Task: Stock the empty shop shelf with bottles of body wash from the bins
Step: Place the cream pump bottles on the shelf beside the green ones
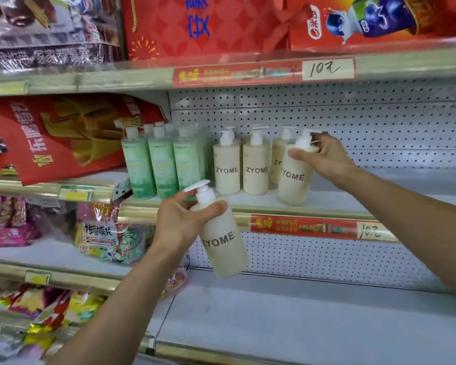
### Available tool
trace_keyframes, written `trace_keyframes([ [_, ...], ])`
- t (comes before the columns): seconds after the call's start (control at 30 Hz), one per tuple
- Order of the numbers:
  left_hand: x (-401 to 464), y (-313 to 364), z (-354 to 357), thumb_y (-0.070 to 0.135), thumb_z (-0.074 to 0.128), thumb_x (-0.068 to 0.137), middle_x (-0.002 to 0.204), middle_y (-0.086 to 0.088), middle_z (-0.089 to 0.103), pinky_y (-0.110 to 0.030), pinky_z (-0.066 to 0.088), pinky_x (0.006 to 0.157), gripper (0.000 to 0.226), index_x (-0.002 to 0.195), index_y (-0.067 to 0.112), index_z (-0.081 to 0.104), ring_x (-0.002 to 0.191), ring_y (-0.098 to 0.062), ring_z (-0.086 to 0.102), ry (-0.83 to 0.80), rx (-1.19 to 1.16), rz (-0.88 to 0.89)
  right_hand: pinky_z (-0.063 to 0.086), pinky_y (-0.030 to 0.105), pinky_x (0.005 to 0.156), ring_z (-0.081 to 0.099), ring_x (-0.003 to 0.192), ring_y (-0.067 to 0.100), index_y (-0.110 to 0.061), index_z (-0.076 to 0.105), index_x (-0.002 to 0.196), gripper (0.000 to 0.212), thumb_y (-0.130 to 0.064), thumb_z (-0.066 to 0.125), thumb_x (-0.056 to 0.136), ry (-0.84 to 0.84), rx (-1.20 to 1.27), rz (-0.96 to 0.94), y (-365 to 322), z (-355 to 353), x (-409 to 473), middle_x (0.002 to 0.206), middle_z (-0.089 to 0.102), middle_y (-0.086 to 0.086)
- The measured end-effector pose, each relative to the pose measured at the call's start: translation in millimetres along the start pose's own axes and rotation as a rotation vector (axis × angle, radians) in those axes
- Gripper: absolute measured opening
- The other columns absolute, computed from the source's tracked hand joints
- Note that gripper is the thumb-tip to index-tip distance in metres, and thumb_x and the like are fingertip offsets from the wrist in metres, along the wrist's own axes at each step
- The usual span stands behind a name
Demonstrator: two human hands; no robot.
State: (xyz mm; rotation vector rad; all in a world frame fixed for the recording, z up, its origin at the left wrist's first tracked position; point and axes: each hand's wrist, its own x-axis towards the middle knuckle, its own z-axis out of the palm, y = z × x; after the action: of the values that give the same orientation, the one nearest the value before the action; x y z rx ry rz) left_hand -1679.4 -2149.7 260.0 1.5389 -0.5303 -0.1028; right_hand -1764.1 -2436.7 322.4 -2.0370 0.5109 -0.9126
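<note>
Head view shows you in the middle of the stocking. On the shelf [353,198], the green bottles [163,164] stand in a group at its left end, and just right of them two cream ZYOME bottles [241,167] stand upright in the front row, with a third cream bottle [279,156] partly hidden behind.

Your right hand [324,156] grips the neck and pump of a fourth cream bottle [294,177], which is tilted, its base at the shelf just right of the standing cream bottles; I judge you are setting it down. Your left hand [179,222] is wrapped around the shoulder of one more cream bottle [223,243], held tilted in the air below the shelf edge, waiting for its turn.

To the right of the cream bottles the shelf is bare for most of its length, so much work is left. All bottles look full and capped with white pumps. The bins are not in view.
</note>
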Motion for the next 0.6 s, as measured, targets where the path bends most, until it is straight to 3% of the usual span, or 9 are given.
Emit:
trace_keyframes([
  [0.07, 7.2, 3.1, 3.2, 0.021, 0.089, 0.065, 0.089, 0.002, 0.075, -0.016, 0.053, 0.058, 0.040, 0.098, 0.029, 0.066, 0.076, -0.009, 0.073, 0.002, 0.005, 0.006, 0.051, 0.037, 0.089, 0.060, 0.105, 0.020, -0.015, 0.054, 0.123, 0.070, -0.049, 0.080, 0.067, -0.020, -0.001, 0.042, 11.7, 4.1, 13.5, 0.119, 0.061, 0.002],
  [0.17, 15.4, 5.9, 7.1, 0.022, 0.088, 0.065, 0.093, -0.001, 0.076, -0.021, 0.054, 0.060, 0.050, 0.110, 0.020, 0.068, 0.079, -0.013, 0.074, 0.007, 0.013, 0.013, 0.047, 0.029, 0.082, 0.059, 0.104, 0.020, -0.014, 0.051, 0.129, 0.066, -0.039, 0.079, 0.075, -0.046, 0.020, 0.069, 17.0, 6.0, 27.1, 0.116, 0.060, 0.003],
  [0.3, 25.5, 3.0, 10.1, 0.022, 0.089, 0.064, 0.094, -0.001, 0.076, -0.028, 0.057, 0.067, 0.056, 0.116, 0.017, 0.067, 0.081, -0.014, 0.074, 0.015, 0.022, 0.011, 0.048, 0.037, 0.095, 0.057, 0.109, 0.020, -0.015, 0.042, 0.136, 0.084, -0.033, 0.086, 0.067, -0.071, -0.040, 0.109, 26.3, 11.9, 21.5, 0.122, 0.058, 0.002],
  [0.43, 31.2, -0.6, 14.0, 0.020, 0.089, 0.064, 0.092, 0.000, 0.076, -0.026, 0.056, 0.066, 0.053, 0.113, 0.018, 0.068, 0.080, -0.013, 0.074, -0.004, 0.009, 0.014, 0.051, 0.042, 0.090, 0.059, 0.106, 0.022, -0.014, 0.048, 0.122, 0.073, -0.036, 0.086, 0.064, -0.023, -0.178, 0.149, 53.1, 29.1, 3.1, 0.120, 0.061, 0.004],
  [0.6, 36.3, -1.5, 20.8, 0.020, 0.088, 0.065, 0.094, -0.002, 0.076, -0.026, 0.055, 0.066, 0.050, 0.111, 0.018, 0.068, 0.081, -0.014, 0.074, -0.014, 0.018, 0.027, 0.047, 0.034, 0.087, 0.055, 0.104, 0.019, -0.013, 0.047, 0.125, 0.065, -0.027, 0.082, 0.072, -0.046, -0.142, 0.160, 55.6, 33.7, 13.1, 0.124, 0.059, 0.006],
])
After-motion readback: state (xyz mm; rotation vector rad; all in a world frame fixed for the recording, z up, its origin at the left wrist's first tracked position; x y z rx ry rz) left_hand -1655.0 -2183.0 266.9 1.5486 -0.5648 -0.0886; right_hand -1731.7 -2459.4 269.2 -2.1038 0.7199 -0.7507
